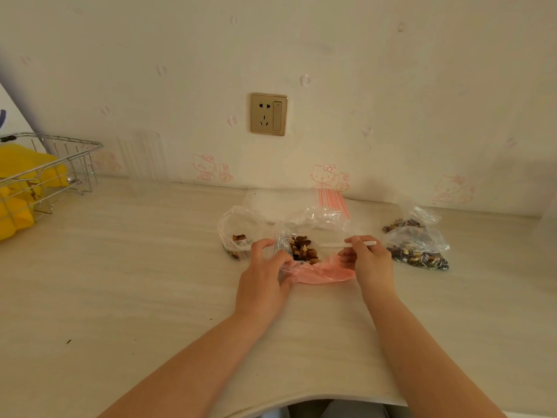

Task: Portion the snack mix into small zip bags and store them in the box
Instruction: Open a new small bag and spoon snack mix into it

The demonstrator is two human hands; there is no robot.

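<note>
A wire rack (57,164) (holding yellow items (18,188)) stands left; wall socket (269,114) above.

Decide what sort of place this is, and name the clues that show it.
Probably a home kitchen counter: a wire dish rack stands on the pale countertop, a wall socket sits just above it, and cartoon-cat wallpaper suggests a private home.

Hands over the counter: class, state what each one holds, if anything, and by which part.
The left hand pinches the clear bag of snack mix at its near left edge. The right hand grips the white spoon near its handle end.
</note>
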